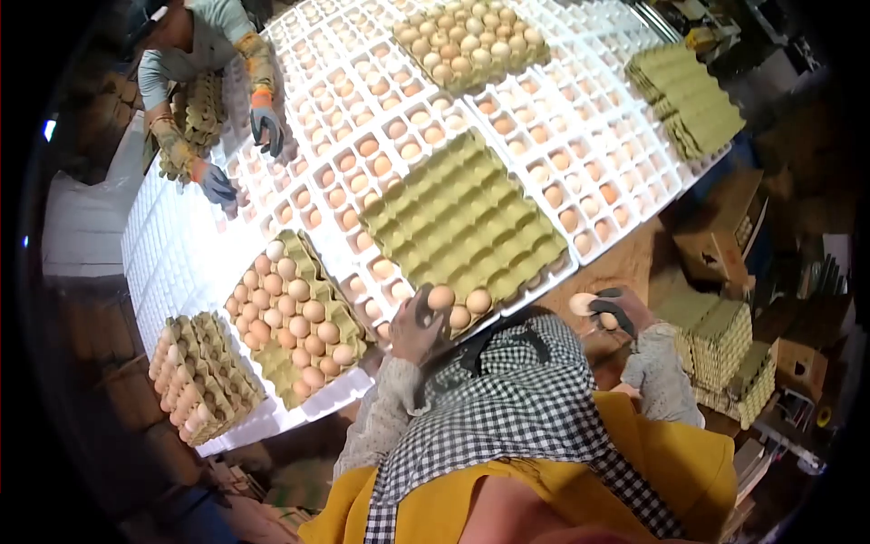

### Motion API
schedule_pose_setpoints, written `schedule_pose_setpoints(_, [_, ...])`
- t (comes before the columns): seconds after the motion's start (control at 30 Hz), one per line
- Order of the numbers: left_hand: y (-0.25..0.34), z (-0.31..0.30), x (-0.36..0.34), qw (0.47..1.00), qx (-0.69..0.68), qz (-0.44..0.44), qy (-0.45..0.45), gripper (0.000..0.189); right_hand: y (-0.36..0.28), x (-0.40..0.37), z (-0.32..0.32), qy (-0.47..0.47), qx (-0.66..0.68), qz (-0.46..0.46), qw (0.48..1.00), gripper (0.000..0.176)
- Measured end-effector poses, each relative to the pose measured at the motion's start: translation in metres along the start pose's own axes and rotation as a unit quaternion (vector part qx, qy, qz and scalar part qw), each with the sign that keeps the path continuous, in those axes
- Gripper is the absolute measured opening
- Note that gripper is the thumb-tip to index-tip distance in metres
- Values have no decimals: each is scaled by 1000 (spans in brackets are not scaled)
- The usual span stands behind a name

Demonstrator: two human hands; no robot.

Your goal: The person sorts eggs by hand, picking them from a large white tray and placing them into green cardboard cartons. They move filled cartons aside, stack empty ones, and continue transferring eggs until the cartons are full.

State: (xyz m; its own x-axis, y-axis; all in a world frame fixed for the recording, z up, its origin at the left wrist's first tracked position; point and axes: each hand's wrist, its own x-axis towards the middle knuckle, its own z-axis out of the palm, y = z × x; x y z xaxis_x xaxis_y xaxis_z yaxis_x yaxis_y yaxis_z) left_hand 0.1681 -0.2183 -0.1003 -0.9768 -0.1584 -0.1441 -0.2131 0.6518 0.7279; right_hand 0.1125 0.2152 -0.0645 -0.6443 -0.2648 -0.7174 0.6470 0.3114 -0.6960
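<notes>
My left hand (pixel 420 328), in a dark-palmed glove, is at the near corner of an olive pulp egg tray (pixel 467 213). Its fingers curl around a brown egg (pixel 441 298). Two more eggs, one of them a tan egg (pixel 478 301), sit right beside it in that corner; the other cups of this tray hold nothing. Off the table's edge to the right, my right hand (pixel 625 308) is closed on a couple of eggs, with a pale egg (pixel 583 304) showing at the fingertips and a browner one below it.
White foam trays (pixel 580 186) of eggs cover the table. A part-filled pulp tray (pixel 292 317) lies left, a full one (pixel 471 41) at the back. Across the table, a person's gloved hand (pixel 216 184) reaches over the trays. Stacked pulp trays (pixel 716 344) stand low at right.
</notes>
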Motion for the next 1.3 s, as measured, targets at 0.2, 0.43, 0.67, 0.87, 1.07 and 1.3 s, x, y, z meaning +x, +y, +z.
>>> schedule_pose_setpoints(0.2, [9,-6,-1,1000,-20,-12,-9,60,-111,22,-62,85,-25,-26,996,25])
schedule_pose_setpoints(0.43, [27,-12,0,998,-41,-53,7,57,-248,188,-93,8,-73,-240,968,36])
schedule_pose_setpoints(0.67, [24,-17,4,997,-30,-68,-23,60,-388,307,-78,-3,-57,-234,971,36])
schedule_pose_setpoints(0.87, [4,-13,4,993,-22,-95,-74,61,-437,396,-59,-5,-43,-237,971,36])
schedule_pose_setpoints(1.07, [-3,-10,3,987,-23,-119,-105,59,-444,435,-50,-8,-20,-236,972,37])
schedule_pose_setpoints(1.3, [-1,-10,2,992,-8,-95,-82,61,-417,397,-53,-19,4,-242,970,38])
